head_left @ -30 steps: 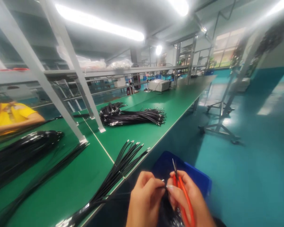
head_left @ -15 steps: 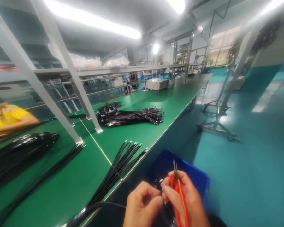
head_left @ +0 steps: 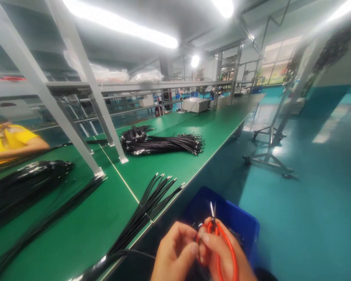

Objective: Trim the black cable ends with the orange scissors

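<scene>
My left hand is pinched closed at the bottom centre; a black cable runs from the left into it, and its end is hidden by the fingers. My right hand is wrapped round small scissors with red handles, the pointed blades upward and slightly apart. Its thumb and finger meet the left fingertips, where a tiny part is too blurred to make out. Beside the hands, a bundle of black cables with pale metal ends lies along the green table's edge.
Below my hands stands a blue bin. More black cables lie on the green table, near a white box and metal shelf posts. A person in a yellow shirt sits at left. A wheeled rack is at right.
The scissors have tilted left, their blades now spread a little wider. My right fingers have shifted around the handles and the red grip shows nearer my left fingertips. The cables on the table stay put.
</scene>
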The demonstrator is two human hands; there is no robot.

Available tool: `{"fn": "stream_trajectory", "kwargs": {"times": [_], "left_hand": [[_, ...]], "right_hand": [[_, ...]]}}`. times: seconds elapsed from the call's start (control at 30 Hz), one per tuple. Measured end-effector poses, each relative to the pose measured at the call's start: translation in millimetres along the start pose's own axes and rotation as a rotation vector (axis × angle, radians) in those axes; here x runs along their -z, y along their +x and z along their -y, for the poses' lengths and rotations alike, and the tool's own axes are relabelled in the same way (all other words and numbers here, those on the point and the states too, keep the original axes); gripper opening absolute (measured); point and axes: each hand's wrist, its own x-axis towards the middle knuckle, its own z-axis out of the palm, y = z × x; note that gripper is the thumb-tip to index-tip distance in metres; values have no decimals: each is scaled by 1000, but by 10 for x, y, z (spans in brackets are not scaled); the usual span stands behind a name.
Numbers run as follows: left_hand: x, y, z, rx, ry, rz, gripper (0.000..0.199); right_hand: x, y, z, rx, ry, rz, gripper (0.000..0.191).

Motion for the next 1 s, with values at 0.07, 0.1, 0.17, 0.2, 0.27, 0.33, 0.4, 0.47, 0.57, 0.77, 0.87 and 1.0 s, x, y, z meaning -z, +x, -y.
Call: {"fn": "stream_trajectory", "kwargs": {"times": [0.07,0.1,0.17,0.2,0.27,0.33,0.4,0.47,0.57,0.77,0.87,1.0], "left_hand": [[-28,-10,5,-29,4,32,33],[-45,-14,9,-57,20,29,34],[-76,-18,10,-109,88,-45,33],[-84,-17,5,-124,126,-99,31],[-76,-8,-19,-125,149,-142,27],[-36,8,-50,-94,77,-84,26],[16,26,-75,-50,-21,1,24],[51,41,-87,-6,-94,26,23],[36,55,-86,24,-181,24,23],[-6,63,-68,-3,-294,44,21],[63,39,-67,-15,-152,-30,15],[76,-23,-98,-340,484,-234,12]], "right_hand": [[-27,-17,-6,-26,10,-19,28],[-48,-25,-6,-7,1,-30,28],[-95,-41,-1,63,-47,-35,29],[-114,-49,1,92,-84,-28,29],[-127,-56,0,109,-153,-19,28],[-105,-48,-4,74,-170,-16,27],[-66,-28,-5,27,-126,25,28],[-36,-12,2,-13,-81,84,27],[-35,-24,22,-32,-78,80,26],[-59,-24,22,-15,5,107,19],[-46,14,8,-36,41,134,15],[-59,15,2,-41,58,94,20]]}}
